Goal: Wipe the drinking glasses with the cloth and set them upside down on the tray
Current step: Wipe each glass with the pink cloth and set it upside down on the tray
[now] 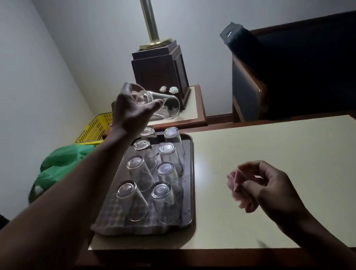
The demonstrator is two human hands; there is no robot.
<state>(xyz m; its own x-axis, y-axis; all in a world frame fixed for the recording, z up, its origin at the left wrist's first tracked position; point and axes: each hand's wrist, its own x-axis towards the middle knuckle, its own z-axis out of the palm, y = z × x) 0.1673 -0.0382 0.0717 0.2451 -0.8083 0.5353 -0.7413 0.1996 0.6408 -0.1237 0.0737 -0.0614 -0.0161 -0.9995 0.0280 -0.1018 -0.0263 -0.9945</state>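
Currently the step in hand is placement: one glass (163, 105) is on its way to the tray (193, 179), judging by how it is carried.

Left hand (132, 111): fingers and thumb are curled round the base end of the glass. The glass is in the air above the far end of the tray, tipped nearly onto its side, mouth pointing away from the palm and slightly down. It touches nothing but my fingers.

Right hand (266, 185): fingers are loosely curled round the bunched pink cloth (235, 186), held just above the table (293, 163), to the right of the tray's near end and well apart from the glass. The cloth is not on any glass, so I judge the wiping of this one finished.

Tray contents: eight upturned glasses (139, 173) by my count, in two rows running from the near end to the far end. Every one stands on its rim.

Next move, as I judge it:
1. Finish the turn until the mouth faces straight down.
2. Pick a bare spot. Bare tray shows at the near end; whether room is left at the far end I cannot tell.
3. Lower the glass straight down and level, clear of its neighbours, which stand close together.
4. Open the fingers only once the rim sits flat.
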